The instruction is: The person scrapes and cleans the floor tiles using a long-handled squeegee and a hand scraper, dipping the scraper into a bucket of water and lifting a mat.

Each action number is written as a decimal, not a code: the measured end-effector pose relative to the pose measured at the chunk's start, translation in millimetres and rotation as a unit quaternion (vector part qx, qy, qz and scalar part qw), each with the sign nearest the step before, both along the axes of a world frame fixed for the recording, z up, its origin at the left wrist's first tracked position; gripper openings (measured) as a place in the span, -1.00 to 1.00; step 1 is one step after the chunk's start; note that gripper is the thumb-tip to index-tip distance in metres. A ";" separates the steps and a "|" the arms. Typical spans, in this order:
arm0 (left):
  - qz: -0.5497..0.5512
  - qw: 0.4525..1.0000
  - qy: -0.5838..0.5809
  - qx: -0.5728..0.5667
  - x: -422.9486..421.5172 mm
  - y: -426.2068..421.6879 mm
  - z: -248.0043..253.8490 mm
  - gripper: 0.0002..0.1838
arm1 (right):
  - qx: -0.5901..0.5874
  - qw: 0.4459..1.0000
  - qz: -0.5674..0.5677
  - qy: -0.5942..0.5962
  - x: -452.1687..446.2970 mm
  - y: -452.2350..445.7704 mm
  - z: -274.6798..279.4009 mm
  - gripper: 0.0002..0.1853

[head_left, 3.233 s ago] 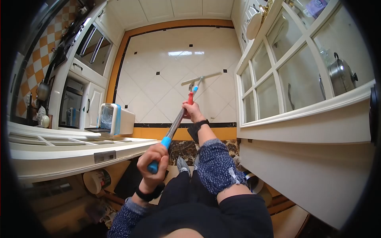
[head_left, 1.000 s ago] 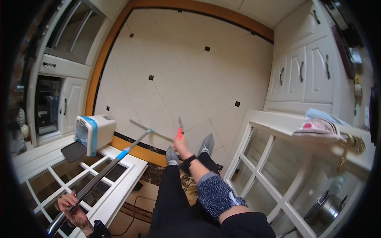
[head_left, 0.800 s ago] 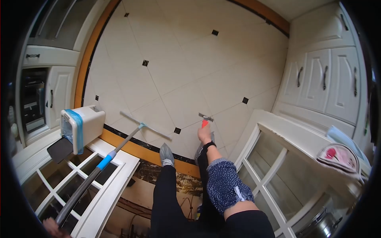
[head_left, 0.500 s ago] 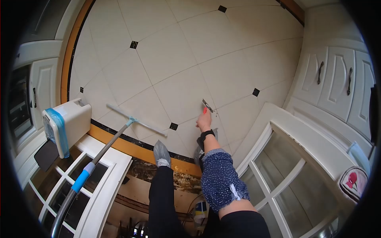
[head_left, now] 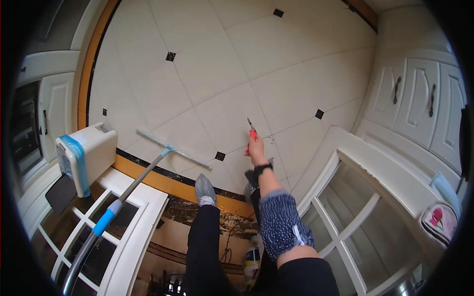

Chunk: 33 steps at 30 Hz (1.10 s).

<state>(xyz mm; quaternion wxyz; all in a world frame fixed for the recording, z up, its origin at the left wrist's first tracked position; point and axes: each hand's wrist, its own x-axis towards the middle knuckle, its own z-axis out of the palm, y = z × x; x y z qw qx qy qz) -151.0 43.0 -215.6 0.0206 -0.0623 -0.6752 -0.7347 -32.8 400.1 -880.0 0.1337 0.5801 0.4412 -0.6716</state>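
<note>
My right hand (head_left: 256,149) is closed around the red handle of a scraper (head_left: 253,133). Its metal blade points away from me over the pale tiled floor (head_left: 212,118) and shows nearly edge-on. Small dark specks lie on the tiles just right of the hand. A black band circles the wrist, and a dark blue patterned sleeve cover (head_left: 284,222) wraps the forearm. My left hand is out of the picture.
A long-handled floor squeegee (head_left: 169,148) lies to the left, its pole crossing a glazed door (head_left: 143,212). Near it stands a cream bin (head_left: 96,150) with a blue liner. Another glazed door (head_left: 340,197) and white cabinets (head_left: 414,93) are at right. My feet wear grey shoe covers (head_left: 204,187).
The scraper has turned in my right hand, from its broad blade showing to nearly edge-on. The hand has shifted only slightly, and the whole view has moved a little.
</note>
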 end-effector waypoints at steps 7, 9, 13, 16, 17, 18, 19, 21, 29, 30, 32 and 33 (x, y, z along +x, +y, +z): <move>-0.026 0.999 0.026 0.040 8.5 -21.6 43.7 -0.69 | 0.090 0.992 -0.027 0.090 69.9 -21.9 189.9 -0.80; 0.024 0.996 0.013 0.090 13.5 -10.0 41.0 -0.61 | 0.044 0.995 -0.032 0.087 79.4 -30.8 244.5 -0.84; 0.017 0.997 0.059 -0.049 26.8 11.2 44.6 -0.45 | 0.021 0.981 0.069 0.180 76.6 -66.1 342.4 -0.81; 0.026 0.993 0.108 -0.030 35.3 23.6 68.5 -0.45 | -0.080 0.950 0.098 0.285 62.8 -112.6 418.1 -0.74; 0.006 0.994 0.108 -0.013 41.5 23.5 74.1 -0.44 | -0.141 0.942 0.091 0.290 53.3 -130.1 455.4 -0.62; -0.016 0.994 0.110 0.005 46.9 26.1 76.3 -0.44 | -0.198 0.931 0.083 0.295 41.9 -146.6 492.9 -0.49; -0.041 0.993 0.110 0.009 55.6 34.4 79.1 -0.45 | -0.264 0.902 0.037 0.340 34.6 -165.7 520.2 -0.35; -0.125 0.987 0.098 0.020 73.4 41.8 80.8 -0.45 | -0.339 0.844 -0.051 0.412 21.7 -193.1 559.0 -0.18; -0.280 0.929 0.171 0.172 128.4 0.9 138.9 -0.53 | -0.215 0.893 -0.187 0.348 15.3 -141.8 520.2 -0.67; -0.310 0.922 0.146 0.178 139.0 -0.7 142.9 -0.58 | -0.200 0.908 -0.170 0.326 25.3 -130.4 497.9 -0.66; -0.350 0.925 0.125 0.084 170.0 15.9 155.3 -0.67 | -0.186 0.921 -0.156 0.304 45.2 -127.1 504.6 -0.65; -0.347 0.924 0.124 0.100 182.7 12.5 159.4 -0.68 | -0.185 0.937 -0.116 0.271 60.0 -127.6 507.7 -0.67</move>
